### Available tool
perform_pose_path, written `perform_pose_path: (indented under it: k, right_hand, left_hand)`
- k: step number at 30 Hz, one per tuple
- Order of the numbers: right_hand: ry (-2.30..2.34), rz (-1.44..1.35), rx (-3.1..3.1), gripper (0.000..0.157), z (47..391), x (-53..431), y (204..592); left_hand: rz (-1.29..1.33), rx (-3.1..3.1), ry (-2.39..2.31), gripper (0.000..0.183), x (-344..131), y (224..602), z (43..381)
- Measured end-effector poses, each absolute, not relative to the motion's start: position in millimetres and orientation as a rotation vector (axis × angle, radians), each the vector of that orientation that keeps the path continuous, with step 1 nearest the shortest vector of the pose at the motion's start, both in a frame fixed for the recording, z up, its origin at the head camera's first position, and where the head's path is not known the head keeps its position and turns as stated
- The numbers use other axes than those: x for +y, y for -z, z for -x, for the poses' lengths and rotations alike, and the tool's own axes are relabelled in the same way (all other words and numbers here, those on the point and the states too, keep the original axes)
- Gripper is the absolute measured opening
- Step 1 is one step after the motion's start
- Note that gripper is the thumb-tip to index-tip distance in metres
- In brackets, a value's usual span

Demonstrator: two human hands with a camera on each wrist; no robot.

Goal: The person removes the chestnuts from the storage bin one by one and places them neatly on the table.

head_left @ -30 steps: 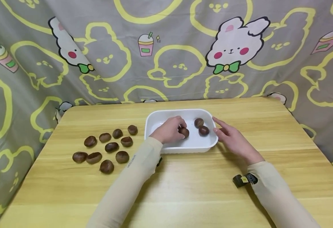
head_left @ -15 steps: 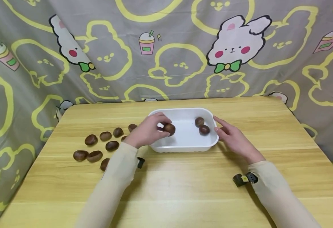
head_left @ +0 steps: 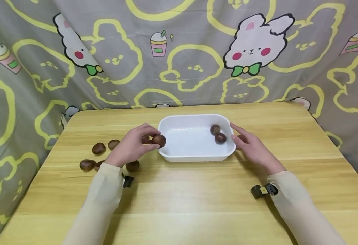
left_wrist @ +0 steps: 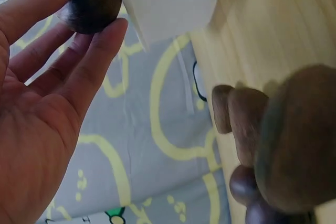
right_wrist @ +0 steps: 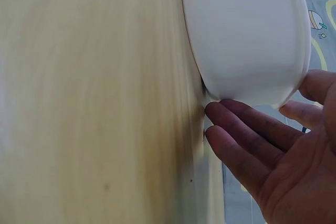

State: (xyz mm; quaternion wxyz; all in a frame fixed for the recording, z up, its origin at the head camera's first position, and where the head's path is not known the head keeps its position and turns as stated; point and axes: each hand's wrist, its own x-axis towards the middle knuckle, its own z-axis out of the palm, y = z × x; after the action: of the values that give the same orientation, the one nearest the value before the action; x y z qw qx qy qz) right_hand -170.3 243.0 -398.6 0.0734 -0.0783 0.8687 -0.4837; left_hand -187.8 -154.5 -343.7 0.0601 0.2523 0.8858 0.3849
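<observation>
In the head view my left hand (head_left: 133, 144) pinches a brown chestnut (head_left: 159, 141) at the left rim of a white plastic tub (head_left: 186, 141). The left wrist view shows this chestnut (left_wrist: 95, 1) between thumb and fingertips, beside the white wall of the tub. Two more chestnuts (head_left: 220, 138) lie together inside the tub at its right end. My right hand (head_left: 253, 149) rests against the tub's right end, its fingers fairly straight. In the right wrist view, the fingertips (right_wrist: 218, 111) touch the outer wall low down.
Several loose chestnuts (head_left: 98, 148) lie on the wooden table (head_left: 191, 197) left of the tub, partly covered by my left hand and sleeve. A printed grey curtain (head_left: 194, 78) hangs behind the table and along its sides.
My left hand has lifted a chestnut from the tub's floor and carried it left to the rim. Two chestnuts stay in the tub. My right hand keeps its place.
</observation>
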Motion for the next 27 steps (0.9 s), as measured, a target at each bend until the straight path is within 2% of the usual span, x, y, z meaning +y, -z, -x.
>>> perform_pose_path:
  k: [27]
  right_hand:
    - [1.367,0.241,2.673,0.057,167.9,244.7,397.6]
  left_hand:
    - [-0.615,2.795,-1.223,0.033,-205.4,357.7,153.4]
